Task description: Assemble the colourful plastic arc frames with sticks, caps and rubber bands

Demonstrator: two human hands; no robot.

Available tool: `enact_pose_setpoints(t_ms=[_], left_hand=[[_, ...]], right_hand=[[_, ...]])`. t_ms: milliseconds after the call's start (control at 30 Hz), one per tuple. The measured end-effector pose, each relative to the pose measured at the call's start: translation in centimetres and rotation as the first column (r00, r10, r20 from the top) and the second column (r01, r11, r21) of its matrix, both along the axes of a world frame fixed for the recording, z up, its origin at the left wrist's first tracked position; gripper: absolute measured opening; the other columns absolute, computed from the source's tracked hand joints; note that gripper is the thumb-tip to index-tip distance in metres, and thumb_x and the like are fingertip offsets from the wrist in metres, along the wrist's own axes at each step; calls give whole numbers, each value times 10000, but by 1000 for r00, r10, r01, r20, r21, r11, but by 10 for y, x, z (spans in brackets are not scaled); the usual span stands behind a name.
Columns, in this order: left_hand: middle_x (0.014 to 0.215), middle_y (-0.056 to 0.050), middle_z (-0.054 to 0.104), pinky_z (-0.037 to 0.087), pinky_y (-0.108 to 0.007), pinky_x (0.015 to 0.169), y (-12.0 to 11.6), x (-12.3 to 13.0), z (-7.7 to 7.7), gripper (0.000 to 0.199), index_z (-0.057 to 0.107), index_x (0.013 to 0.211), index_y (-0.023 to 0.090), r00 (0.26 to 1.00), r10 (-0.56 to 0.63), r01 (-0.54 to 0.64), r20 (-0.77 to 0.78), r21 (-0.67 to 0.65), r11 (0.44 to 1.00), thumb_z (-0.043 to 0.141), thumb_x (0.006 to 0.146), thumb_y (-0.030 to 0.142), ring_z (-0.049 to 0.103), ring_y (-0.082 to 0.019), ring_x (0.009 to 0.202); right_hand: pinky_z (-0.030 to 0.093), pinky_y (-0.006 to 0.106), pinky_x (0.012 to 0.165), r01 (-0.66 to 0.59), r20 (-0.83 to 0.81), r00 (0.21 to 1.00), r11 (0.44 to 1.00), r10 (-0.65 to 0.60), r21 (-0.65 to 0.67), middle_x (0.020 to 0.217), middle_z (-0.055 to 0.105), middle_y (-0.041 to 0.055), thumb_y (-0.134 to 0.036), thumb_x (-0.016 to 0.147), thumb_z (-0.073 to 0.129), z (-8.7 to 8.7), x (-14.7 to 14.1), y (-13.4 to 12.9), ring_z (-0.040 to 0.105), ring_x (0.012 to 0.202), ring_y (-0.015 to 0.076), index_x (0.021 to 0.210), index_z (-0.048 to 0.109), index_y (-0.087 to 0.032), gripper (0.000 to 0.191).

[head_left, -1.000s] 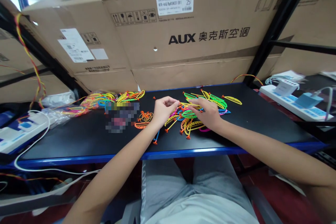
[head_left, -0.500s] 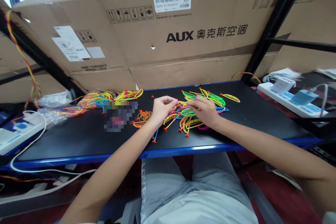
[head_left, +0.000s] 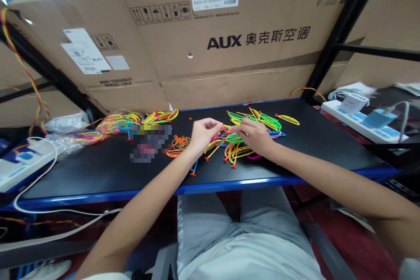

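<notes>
My left hand [head_left: 204, 136] is closed in a pinch on a small orange piece that looks like a suction cup; the fingers partly hide it. Facing it, my right hand [head_left: 256, 136] pinches a thin piece, probably a toy arrow's shaft, too small to make out fully. The fingertips of both hands nearly meet. Below and around them lies a pile of colourful plastic toy bows and arrows [head_left: 241, 154], yellow, green, blue and pink. A blue toy arrow [head_left: 194, 167] with an orange cup lies under my left wrist. Rubber bands [head_left: 180, 142] sit left of that hand.
More bows and arrows [head_left: 160, 117] lie at the back left, near plastic bags [head_left: 75, 138]. One yellow bow [head_left: 288, 119] is apart at the right. A large cardboard box [head_left: 177, 65] stands behind the black table [head_left: 108, 175]. Power strips [head_left: 361, 122] flank it.
Both hands stay nearly in place, fingertips pinched close together. My right fingers have shifted slightly left toward the left hand. The whole view has tilted a little.
</notes>
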State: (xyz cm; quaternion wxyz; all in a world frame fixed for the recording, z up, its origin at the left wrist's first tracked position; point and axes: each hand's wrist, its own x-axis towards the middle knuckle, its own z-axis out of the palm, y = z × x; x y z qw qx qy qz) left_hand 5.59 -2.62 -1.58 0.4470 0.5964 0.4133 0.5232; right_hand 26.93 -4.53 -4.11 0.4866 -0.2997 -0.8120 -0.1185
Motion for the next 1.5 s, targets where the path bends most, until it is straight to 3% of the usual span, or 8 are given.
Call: enact_pose_setpoints(t_ms=[300,467,600,700,767,933,1200,1500], left_hand=[[689,-54,758,499,-262,593,3,-1,-5,310,786,767,154,998,-57,59,-41,43,997,899,689,432,626,-131,580],[806,-82,796,546,-327,687,7,-14,1,251,815,880,166,948,-60,106,-313,131,986,764,845,409,694,-193,702],[1000,-90,811,542,-440,960,17,-50,16,179,808,905,198,735,199,138,-648,430,892,680,918,323,716,-265,994],[1001,-85,809,551,-466,968,28,-84,23,168,801,901,208,574,191,165,-796,341,925,676,908,319,725,-283,991],[1009,-83,814,565,-454,966,34,-102,24,136,806,884,215,509,78,189,-858,199,962,735,849,325,741,-295,1007],[1023,-73,829,602,-400,939,37,-129,26,222,825,938,235,522,-56,100,-851,-4,995,817,747,347,775,-285,979],[1034,-58,837,606,-377,929,32,-144,34,241,833,904,250,563,-57,51,-825,-35,998,792,714,392,775,-284,1016],[734,-50,780,560,-310,663,35,-137,28,84,766,704,250,592,-110,142,-799,-31,989,770,711,334,718,-225,704]], right_hand=[[426,284,629,-9,-20,1000,992,7,-123,752,600,28,-225,1065,587,1,2,1,553,664,150,881,802,-189,285],[483,308,692,-52,-56,998,962,38,-269,808,664,49,-202,1010,644,8,5,2,618,724,170,921,802,-190,183],[563,351,662,-151,-233,972,792,11,-591,830,711,55,-328,911,762,19,17,9,664,684,187,943,776,-190,142],[572,352,535,-239,-375,920,591,-117,-770,685,671,22,-438,830,837,31,36,17,633,542,179,1019,753,-176,334],[548,331,490,-234,-380,909,548,-170,-803,609,625,0,-417,805,869,40,50,22,593,489,162,1065,751,-169,379],[440,257,425,-185,-421,850,569,-316,-801,602,552,-24,-261,850,812,54,72,29,486,451,103,994,744,-176,181],[376,260,464,-31,-172,944,443,-282,-896,647,566,-13,-350,855,829,53,81,33,474,517,116,966,748,-180,218],[445,308,627,310,201,946,522,-256,-794,726,669,18,-225,683,824,56,117,49,566,679,174,821,735,-180,170]])
